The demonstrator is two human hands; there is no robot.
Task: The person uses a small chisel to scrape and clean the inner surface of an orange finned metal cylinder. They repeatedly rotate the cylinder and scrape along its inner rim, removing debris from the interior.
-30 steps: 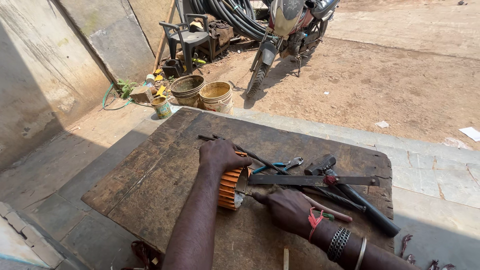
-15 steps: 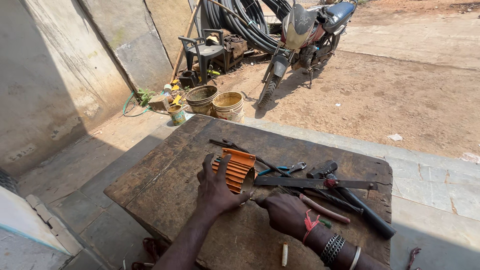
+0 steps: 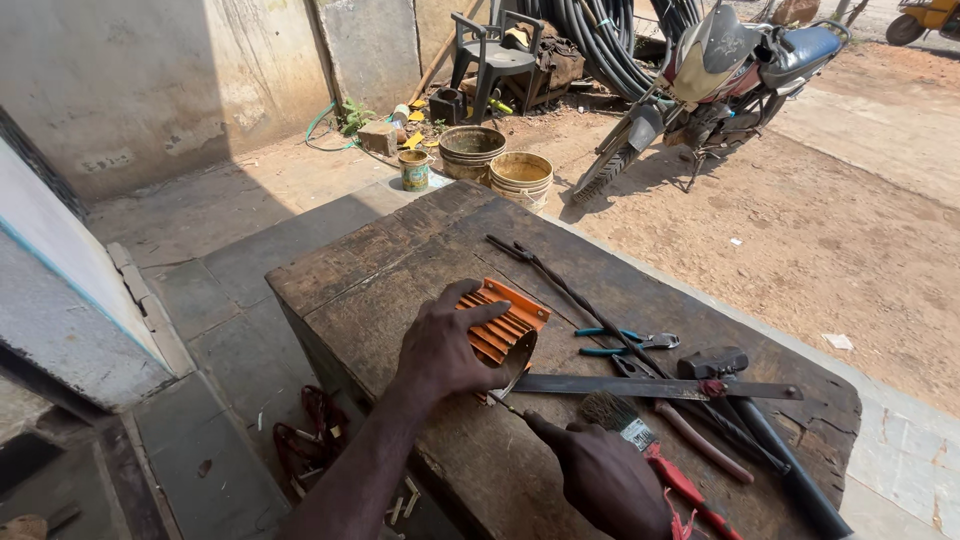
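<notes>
**Left hand on finned orange housing, right hand working a thin tool at its open end**

Far left: grey concrete wall (image 3: 150, 90) and paved floor. Dark reddish sandals (image 3: 315, 430) lie on the floor just beside the bench's left edge.

Worn dark wooden workbench (image 3: 400, 260) carries everything. Left hand (image 3: 440, 350) lies over the orange ribbed cylindrical metal housing (image 3: 505, 325), fingers spread and clamped on its fins. Housing lies on its side near the bench's front-left part, open end facing the right hand.

Right hand (image 3: 605, 480) sits at the front edge, fingers closed round a thin metal tool (image 3: 512, 385) whose tip reaches the housing's mouth. Exact grip hidden by the back of the hand.

Right of the housing, close-packed: long dark twisted metal rod (image 3: 560, 285), blue-handled pliers (image 3: 620, 342), flat steel blade (image 3: 650, 387), red-handled bristle brush (image 3: 640, 435), black-headed hammer (image 3: 715, 362). Blade and brush lie right beside the right hand.

Behind the bench: two stained plastic buckets (image 3: 500, 165), dark plastic chair (image 3: 495, 55), coiled black hoses (image 3: 590, 40), parked motorcycle (image 3: 710, 80) on bare dirt.
</notes>
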